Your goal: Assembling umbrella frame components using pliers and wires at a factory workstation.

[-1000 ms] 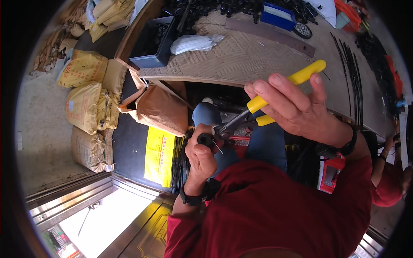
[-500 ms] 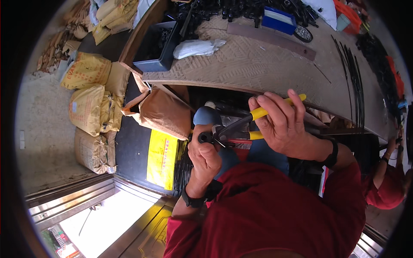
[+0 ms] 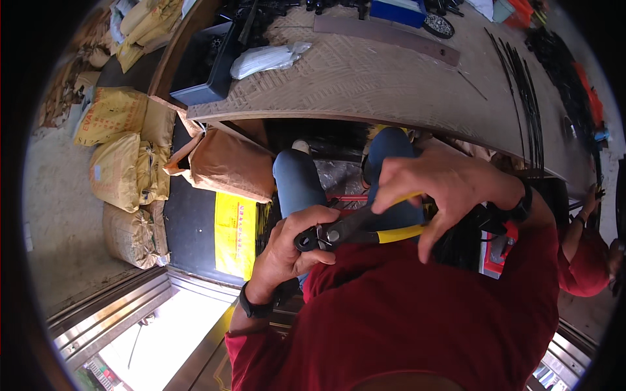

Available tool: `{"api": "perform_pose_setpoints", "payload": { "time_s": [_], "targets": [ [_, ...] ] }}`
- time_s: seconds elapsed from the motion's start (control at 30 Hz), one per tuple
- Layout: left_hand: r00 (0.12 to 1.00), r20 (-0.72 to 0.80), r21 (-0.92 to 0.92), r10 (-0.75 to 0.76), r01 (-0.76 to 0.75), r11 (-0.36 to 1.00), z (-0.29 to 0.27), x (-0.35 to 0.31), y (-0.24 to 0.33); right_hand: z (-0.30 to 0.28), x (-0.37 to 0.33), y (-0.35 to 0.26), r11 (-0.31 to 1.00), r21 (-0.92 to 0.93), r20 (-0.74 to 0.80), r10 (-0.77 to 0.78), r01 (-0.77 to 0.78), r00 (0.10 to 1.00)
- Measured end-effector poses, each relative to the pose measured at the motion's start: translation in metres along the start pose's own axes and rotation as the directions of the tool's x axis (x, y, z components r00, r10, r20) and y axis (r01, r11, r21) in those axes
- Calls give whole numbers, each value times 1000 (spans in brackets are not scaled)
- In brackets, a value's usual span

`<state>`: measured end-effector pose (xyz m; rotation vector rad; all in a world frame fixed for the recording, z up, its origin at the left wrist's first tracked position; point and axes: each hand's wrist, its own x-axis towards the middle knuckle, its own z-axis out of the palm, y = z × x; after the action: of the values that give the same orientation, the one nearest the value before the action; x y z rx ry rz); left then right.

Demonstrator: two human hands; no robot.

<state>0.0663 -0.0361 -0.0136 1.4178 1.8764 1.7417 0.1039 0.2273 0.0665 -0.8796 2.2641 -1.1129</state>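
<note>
Yellow-handled pliers are held above the lap, jaws beside a black tubular part gripped by the left hand, with positioning seemingly underway and firmer closing of the loosely spread right hand around the handles apparently needed.

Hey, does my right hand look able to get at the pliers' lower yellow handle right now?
Likely yes: your right hand is spread open close beside the lower yellow handle, most of which lies uncovered, with nothing visible blocking the way.
</note>
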Motion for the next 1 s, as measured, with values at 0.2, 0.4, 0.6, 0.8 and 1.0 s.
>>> {"api": "perform_pose_setpoints", "payload": {
  "time_s": [0.2,0.4,0.6,0.8,1.0],
  "targets": [
    [981,-177,69,-78,91,993,11,4,-1,40,2,11,541,-811,-368,-176,-222,913],
    [984,-169,-31,-52,48,998,14,12,-3,35,-3,4,337,-883,-427,-290,-327,856],
    [991,134,-187,-25,50,981,-5,18,-2,19,-4,25,616,615,433,258,-492,864],
    [998,-31,-98,-63,60,993,1,8,-3,34,-4,11,983,-170,-205,37,-73,978],
    [994,88,-247,-67,87,965,-11,17,-4,15,-9,18,730,570,437,118,-376,892]
  ]
}}
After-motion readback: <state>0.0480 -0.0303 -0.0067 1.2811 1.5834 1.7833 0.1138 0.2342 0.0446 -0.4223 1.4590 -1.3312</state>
